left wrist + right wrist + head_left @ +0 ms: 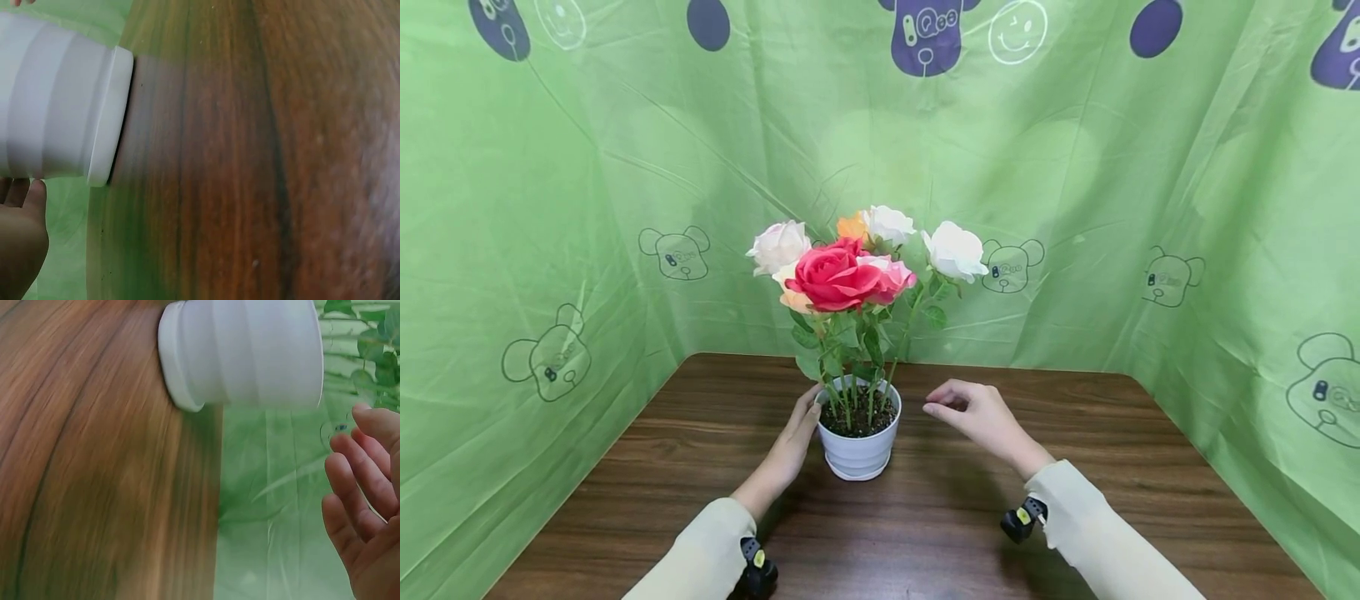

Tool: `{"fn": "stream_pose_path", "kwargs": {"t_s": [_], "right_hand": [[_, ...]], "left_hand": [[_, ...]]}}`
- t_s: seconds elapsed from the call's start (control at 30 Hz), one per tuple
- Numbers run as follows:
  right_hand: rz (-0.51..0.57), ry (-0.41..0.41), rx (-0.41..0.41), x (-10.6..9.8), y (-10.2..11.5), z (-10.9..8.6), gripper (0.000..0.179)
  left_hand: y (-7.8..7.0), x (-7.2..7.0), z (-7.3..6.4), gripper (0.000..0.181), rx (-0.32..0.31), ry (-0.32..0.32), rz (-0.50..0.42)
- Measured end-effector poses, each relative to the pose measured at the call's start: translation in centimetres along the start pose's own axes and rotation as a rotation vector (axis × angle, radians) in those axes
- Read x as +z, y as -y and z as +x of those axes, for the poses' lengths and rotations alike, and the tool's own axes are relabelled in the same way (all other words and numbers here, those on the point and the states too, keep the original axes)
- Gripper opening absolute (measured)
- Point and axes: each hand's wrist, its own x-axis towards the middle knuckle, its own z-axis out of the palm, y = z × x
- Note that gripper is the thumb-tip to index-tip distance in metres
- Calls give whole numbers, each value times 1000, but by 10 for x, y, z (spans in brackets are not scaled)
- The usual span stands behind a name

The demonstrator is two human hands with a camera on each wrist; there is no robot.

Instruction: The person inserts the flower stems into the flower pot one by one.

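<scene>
A white pot [860, 450] on a matching saucer stands upright on the wooden table, filled with dark soil [857, 415]. Several roses rise from it: a red one [833, 277] in front, a white one [955, 250] at the right, with pink, peach and orange blooms beside them. My left hand [795, 433] rests against the pot's left side, thumb near the rim; in the left wrist view its fingertips [37, 187] touch the pot wall. To the right of the pot, apart from it, my right hand [973, 414] hangs with loosely bent fingers and holds nothing.
The dark wooden table [1075, 483] spreads around the pot on all sides. Green printed cloth [1037, 167] encloses the table at the back and both sides. Each wrist carries a small black camera [1019, 522] on a strap.
</scene>
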Motion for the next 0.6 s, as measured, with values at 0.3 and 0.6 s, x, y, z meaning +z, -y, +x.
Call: {"fn": "stream_pose_path", "kwargs": {"t_s": [0.3, 0.6], "right_hand": [[-7, -18, 65, -22, -26, -19, 11], [-35, -43, 112, -41, -44, -35, 11]], "left_hand": [[-1, -5, 2, 52, -7, 15, 14], [-5, -14, 2, 50, -10, 28, 61]]}}
